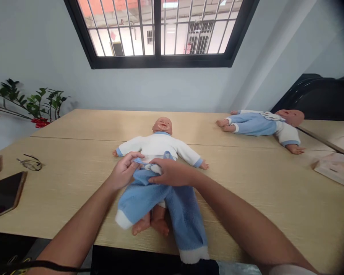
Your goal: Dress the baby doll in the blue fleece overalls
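You had the blue trousers (187, 217) at the lower centre of the frame, both hands equally near: your left hand (126, 170) pinched the waistband's left edge between its fingers, your right hand (170, 172) gripped bunched cloth opposite. Their long axis ran from your fingers toward the bottom edge, legs splayed across the face-up doll (160, 144) on the desk (252, 179) (no brand or writing was legible).
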`<state>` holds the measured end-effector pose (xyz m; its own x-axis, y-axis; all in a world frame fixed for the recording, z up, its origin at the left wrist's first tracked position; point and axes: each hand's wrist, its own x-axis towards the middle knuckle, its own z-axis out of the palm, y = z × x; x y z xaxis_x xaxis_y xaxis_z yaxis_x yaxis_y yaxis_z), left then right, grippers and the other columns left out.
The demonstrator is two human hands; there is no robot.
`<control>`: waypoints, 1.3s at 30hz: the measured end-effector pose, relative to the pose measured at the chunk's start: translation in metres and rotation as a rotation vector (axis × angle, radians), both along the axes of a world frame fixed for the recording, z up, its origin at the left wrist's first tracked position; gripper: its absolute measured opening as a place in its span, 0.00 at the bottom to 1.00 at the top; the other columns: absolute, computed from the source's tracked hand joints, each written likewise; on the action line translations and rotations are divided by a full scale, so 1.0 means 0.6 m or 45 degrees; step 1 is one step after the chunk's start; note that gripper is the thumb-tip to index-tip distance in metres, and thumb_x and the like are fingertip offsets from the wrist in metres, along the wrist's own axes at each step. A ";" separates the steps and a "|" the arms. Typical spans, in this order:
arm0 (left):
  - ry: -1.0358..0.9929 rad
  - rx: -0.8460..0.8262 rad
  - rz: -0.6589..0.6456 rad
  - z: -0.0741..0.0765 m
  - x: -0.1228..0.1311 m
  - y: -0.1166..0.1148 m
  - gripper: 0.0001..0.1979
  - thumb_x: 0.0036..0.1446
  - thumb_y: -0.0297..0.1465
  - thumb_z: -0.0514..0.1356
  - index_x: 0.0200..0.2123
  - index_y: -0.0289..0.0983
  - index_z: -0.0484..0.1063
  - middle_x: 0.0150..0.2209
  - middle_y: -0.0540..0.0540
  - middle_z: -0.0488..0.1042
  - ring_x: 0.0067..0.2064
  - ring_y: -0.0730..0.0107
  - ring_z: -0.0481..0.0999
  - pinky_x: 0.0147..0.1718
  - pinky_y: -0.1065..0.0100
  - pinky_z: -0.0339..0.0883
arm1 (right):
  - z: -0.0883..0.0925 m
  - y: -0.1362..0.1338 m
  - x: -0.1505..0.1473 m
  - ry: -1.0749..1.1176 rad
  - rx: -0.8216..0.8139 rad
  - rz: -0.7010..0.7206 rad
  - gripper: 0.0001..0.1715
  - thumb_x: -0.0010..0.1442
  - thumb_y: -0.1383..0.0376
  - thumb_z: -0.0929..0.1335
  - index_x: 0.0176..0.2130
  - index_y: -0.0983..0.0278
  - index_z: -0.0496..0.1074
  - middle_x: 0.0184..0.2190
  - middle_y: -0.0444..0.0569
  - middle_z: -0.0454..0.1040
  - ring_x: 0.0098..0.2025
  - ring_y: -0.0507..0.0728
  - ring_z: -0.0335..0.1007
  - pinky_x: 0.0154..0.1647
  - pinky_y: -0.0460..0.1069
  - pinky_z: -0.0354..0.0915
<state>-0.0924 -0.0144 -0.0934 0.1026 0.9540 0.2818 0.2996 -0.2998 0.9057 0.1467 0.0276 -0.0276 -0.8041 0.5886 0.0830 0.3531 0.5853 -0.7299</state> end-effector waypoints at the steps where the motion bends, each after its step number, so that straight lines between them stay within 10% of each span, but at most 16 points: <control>1: 0.003 -0.078 -0.091 0.001 0.001 -0.002 0.22 0.69 0.47 0.55 0.55 0.39 0.72 0.41 0.44 0.78 0.37 0.63 0.77 0.36 0.65 0.70 | 0.000 0.005 0.001 0.015 0.014 0.004 0.13 0.59 0.60 0.76 0.44 0.61 0.77 0.39 0.49 0.80 0.39 0.60 0.73 0.40 0.51 0.62; 6: 0.256 -0.016 -0.255 0.012 0.004 -0.002 0.26 0.59 0.50 0.66 0.52 0.38 0.75 0.47 0.42 0.77 0.48 0.56 0.75 0.49 0.61 0.69 | 0.005 0.021 0.006 0.142 -0.094 -0.068 0.18 0.66 0.53 0.70 0.31 0.63 0.73 0.27 0.43 0.73 0.30 0.53 0.64 0.32 0.48 0.58; 13: 0.027 0.141 -0.033 0.018 0.008 0.006 0.22 0.66 0.51 0.59 0.40 0.37 0.77 0.43 0.42 0.75 0.48 0.58 0.74 0.54 0.59 0.67 | 0.013 0.002 0.009 0.300 -0.775 0.094 0.22 0.60 0.53 0.75 0.50 0.61 0.76 0.45 0.47 0.78 0.44 0.58 0.73 0.43 0.49 0.70; 20: -0.498 -0.325 -0.033 0.000 0.002 -0.009 0.35 0.58 0.62 0.60 0.45 0.33 0.78 0.40 0.36 0.81 0.41 0.51 0.80 0.40 0.56 0.76 | 0.006 0.023 0.023 0.104 -0.830 0.235 0.15 0.58 0.56 0.76 0.33 0.63 0.74 0.32 0.45 0.75 0.32 0.54 0.70 0.31 0.47 0.68; 25: -0.222 -0.361 -0.368 0.004 -0.010 -0.012 0.39 0.46 0.61 0.70 0.48 0.34 0.80 0.42 0.38 0.81 0.39 0.51 0.80 0.35 0.60 0.74 | 0.000 0.048 0.044 0.157 -0.938 0.092 0.23 0.57 0.50 0.77 0.30 0.64 0.71 0.25 0.43 0.72 0.23 0.49 0.64 0.19 0.43 0.59; 29: -0.004 -0.399 -0.392 0.007 -0.008 -0.013 0.23 0.52 0.50 0.72 0.37 0.35 0.81 0.30 0.45 0.79 0.31 0.62 0.76 0.29 0.67 0.69 | -0.003 0.034 0.038 0.291 -1.124 0.267 0.24 0.54 0.52 0.80 0.41 0.65 0.75 0.35 0.47 0.78 0.34 0.53 0.75 0.32 0.45 0.72; 39: -0.923 -0.424 -0.095 -0.010 0.019 -0.007 0.28 0.53 0.50 0.72 0.47 0.34 0.79 0.47 0.39 0.83 0.46 0.56 0.83 0.50 0.60 0.76 | -0.010 0.027 0.023 0.194 -0.839 0.409 0.33 0.56 0.57 0.79 0.56 0.64 0.71 0.51 0.51 0.77 0.51 0.60 0.75 0.51 0.53 0.73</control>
